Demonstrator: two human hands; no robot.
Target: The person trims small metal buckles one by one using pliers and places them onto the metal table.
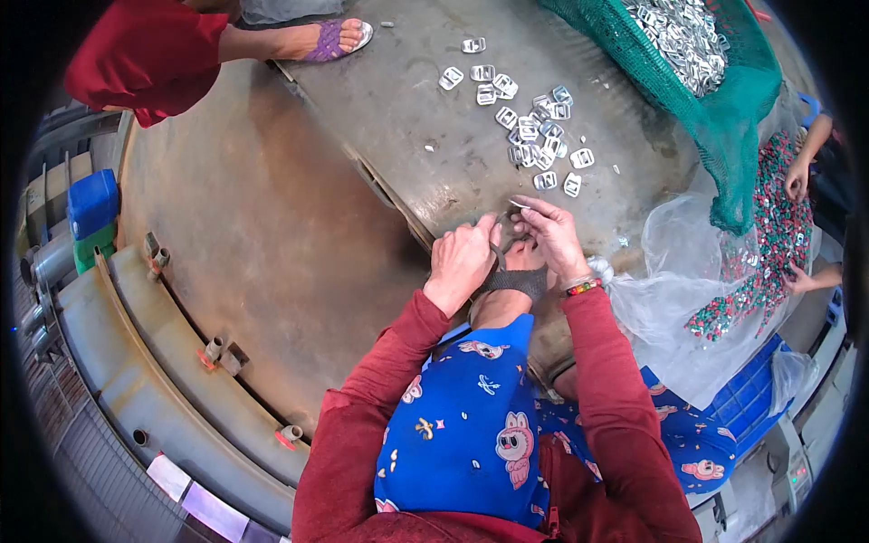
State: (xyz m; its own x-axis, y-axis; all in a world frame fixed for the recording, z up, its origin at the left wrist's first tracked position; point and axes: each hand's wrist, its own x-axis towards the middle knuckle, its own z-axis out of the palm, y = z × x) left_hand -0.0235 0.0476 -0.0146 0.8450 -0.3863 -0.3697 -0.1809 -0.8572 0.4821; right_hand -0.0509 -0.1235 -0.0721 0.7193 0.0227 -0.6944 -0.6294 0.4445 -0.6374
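Note:
My left hand (464,262) is closed just above my sandalled foot (523,262), with its fingers pressed together around something I cannot make out. Close on its right, my right hand (552,237) pinches a small, thin metal piece (519,204) between thumb and fingers. Beyond the hands, many flat silver metal pieces (528,128) with slots lie scattered on the grey metal surface (398,118). Blue patterned cloth (462,398) covers my leg.
A green net (724,149) holds more silver pieces (679,45) at the upper right. Small red and green pieces (778,217) lie on clear plastic, near another person's hands (797,179). Another person's sandalled foot (330,40) rests at the top left. A blue container (93,201) stands far left.

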